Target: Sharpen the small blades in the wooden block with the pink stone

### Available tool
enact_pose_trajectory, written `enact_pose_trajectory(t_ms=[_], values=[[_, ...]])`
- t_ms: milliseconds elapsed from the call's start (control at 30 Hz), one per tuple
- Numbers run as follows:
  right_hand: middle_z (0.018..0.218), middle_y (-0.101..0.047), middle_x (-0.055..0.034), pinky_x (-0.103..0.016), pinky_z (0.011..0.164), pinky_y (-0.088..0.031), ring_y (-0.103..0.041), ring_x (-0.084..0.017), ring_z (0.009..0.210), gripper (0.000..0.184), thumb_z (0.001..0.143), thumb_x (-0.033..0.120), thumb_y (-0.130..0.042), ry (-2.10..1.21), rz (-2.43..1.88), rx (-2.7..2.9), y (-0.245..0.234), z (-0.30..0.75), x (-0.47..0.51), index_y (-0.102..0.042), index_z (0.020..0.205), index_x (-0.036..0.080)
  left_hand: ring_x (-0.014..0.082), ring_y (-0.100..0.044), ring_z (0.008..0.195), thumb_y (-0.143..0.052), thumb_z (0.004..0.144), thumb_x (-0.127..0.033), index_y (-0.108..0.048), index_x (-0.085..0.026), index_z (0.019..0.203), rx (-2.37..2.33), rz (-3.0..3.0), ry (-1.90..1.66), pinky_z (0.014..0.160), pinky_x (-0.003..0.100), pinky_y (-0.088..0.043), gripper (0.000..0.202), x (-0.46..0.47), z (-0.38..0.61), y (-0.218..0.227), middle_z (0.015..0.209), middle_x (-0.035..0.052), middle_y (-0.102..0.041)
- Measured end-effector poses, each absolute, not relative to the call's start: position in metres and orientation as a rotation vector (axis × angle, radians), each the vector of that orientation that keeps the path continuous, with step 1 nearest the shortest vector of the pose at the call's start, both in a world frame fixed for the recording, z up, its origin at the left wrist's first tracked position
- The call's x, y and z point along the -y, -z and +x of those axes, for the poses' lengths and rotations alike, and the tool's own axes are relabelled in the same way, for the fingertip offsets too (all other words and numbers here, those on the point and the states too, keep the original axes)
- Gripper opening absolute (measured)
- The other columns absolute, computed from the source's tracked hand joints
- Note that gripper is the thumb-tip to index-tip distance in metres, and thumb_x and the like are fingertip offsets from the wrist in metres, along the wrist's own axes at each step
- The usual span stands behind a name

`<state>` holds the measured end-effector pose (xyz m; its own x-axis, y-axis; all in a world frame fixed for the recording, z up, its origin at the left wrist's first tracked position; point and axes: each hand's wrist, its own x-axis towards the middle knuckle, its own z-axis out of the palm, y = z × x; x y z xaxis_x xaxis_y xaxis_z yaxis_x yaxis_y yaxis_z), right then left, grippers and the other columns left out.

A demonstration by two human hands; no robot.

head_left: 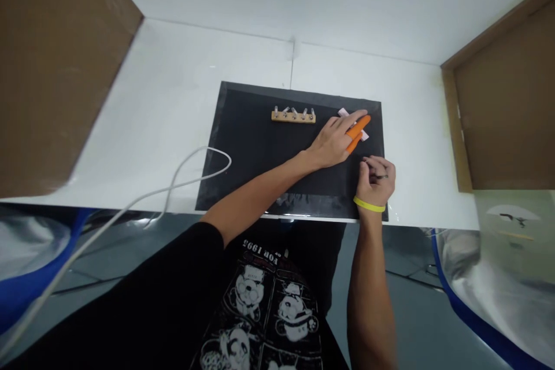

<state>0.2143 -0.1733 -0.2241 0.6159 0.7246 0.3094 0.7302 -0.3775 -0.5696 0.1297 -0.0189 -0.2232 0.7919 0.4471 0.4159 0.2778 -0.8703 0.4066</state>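
My left hand [333, 141] reaches across the black mat with its fingers stretched out. Orange finger covers [358, 127] sit on two of its fingers. Beneath those fingers lies a pale pinkish strip [343, 112], partly hidden, its two ends showing. Closer to me, my right hand [377, 178] is closed, thumb against curled fingers, with a yellow band [369, 204] at the wrist. A small dark thing [381, 176] shows at its fingers, too small to name. Left of my left hand stands a narrow wooden block [293, 118] carrying several small clear pieces in a row.
The black mat [255, 150] lies on a white table [173, 81]. A white cable [173, 185] loops over the mat's left edge. Brown panels [56, 69] stand at the left and right, and a white wall rises behind. Blue-framed chairs [459, 300] are below the table.
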Motion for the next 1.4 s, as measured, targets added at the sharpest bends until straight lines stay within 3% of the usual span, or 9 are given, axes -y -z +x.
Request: enact_pose_trajectory(t_ms=[300, 567, 767, 967, 1067, 1167, 1400], values=[[0.099, -0.068, -0.0109, -0.032, 0.076, -0.053, -0.061, -0.017, 0.074, 0.031, 0.098, 0.039, -0.049, -0.022, -1.985, 1.313, 0.227, 0.217, 0.173, -0.068, 0.098, 0.015, 0.0288, -0.045, 0.139, -0.028, 0.101, -0.016, -0.042, -0.004, 0.148, -0.544, 2.736, -0.796, 0.107, 0.042, -0.041, 0.050, 0.020, 0.129, 0.230, 0.155, 0.0199, -0.042], [0.095, -0.070, -0.0084, -0.028, 0.070, -0.051, -0.055, -0.013, 0.062, 0.027, 0.099, 0.033, -0.049, 0.000, -1.911, 1.408, 0.230, 0.217, 0.173, -0.069, 0.102, 0.015, 0.0307, -0.046, 0.138, -0.029, 0.102, -0.017, -0.043, -0.004, 0.146, -0.532, 2.717, -0.747, 0.104, 0.044, -0.043, 0.049, 0.021, 0.129, 0.231, 0.155, 0.0220, -0.041], [0.093, -0.071, -0.0087, -0.032, 0.080, -0.052, -0.065, -0.019, 0.083, 0.024, 0.097, 0.033, -0.054, 0.069, -1.840, 1.425, 0.236, 0.218, 0.172, -0.070, 0.098, 0.016, 0.0300, -0.050, 0.132, -0.033, 0.101, -0.015, -0.043, 0.000, 0.146, -0.542, 2.843, -0.715, 0.102, 0.041, -0.041, 0.049, 0.028, 0.126, 0.228, 0.155, 0.0232, -0.040], [0.088, -0.068, -0.0078, -0.031, 0.075, -0.052, -0.063, -0.018, 0.078, 0.020, 0.097, 0.032, -0.055, 0.110, -1.829, 1.458, 0.234, 0.221, 0.173, -0.068, 0.094, 0.017, 0.0257, -0.054, 0.122, -0.034, 0.099, -0.010, -0.049, -0.004, 0.144, -0.236, 3.025, -0.694, 0.097, 0.041, -0.041, 0.047, 0.042, 0.112, 0.223, 0.156, 0.0178, -0.043], [0.088, -0.069, -0.0068, -0.030, 0.075, -0.052, -0.064, -0.018, 0.080, 0.019, 0.097, 0.031, -0.056, 0.078, -1.831, 1.528, 0.233, 0.224, 0.175, -0.069, 0.097, 0.017, 0.0272, -0.055, 0.118, -0.038, 0.100, -0.016, -0.048, -0.001, 0.144, -0.268, 3.031, -0.753, 0.095, 0.043, -0.042, 0.048, 0.038, 0.101, 0.221, 0.154, 0.0198, -0.046], [0.085, -0.069, -0.0055, -0.030, 0.077, -0.052, -0.065, -0.018, 0.081, 0.019, 0.097, 0.030, -0.057, 0.045, -1.835, 1.595, 0.230, 0.229, 0.173, -0.071, 0.099, 0.018, 0.0269, -0.056, 0.118, -0.038, 0.099, -0.012, -0.050, -0.001, 0.142, -0.253, 3.067, -0.825, 0.098, 0.043, -0.042, 0.046, 0.034, 0.086, 0.218, 0.151, 0.0201, -0.049], [0.095, -0.067, -0.0091, -0.041, 0.079, -0.053, -0.064, -0.024, 0.089, 0.026, 0.099, 0.040, -0.054, -0.056, -1.928, 1.588, 0.215, 0.259, 0.130, -0.074, 0.101, 0.022, 0.0201, -0.062, 0.110, -0.044, 0.101, -0.016, -0.068, -0.012, 0.123, -0.040, 3.016, -1.041, 0.091, 0.038, -0.050, 0.033, 0.055, 0.064, 0.219, 0.145, 0.0144, -0.057]])
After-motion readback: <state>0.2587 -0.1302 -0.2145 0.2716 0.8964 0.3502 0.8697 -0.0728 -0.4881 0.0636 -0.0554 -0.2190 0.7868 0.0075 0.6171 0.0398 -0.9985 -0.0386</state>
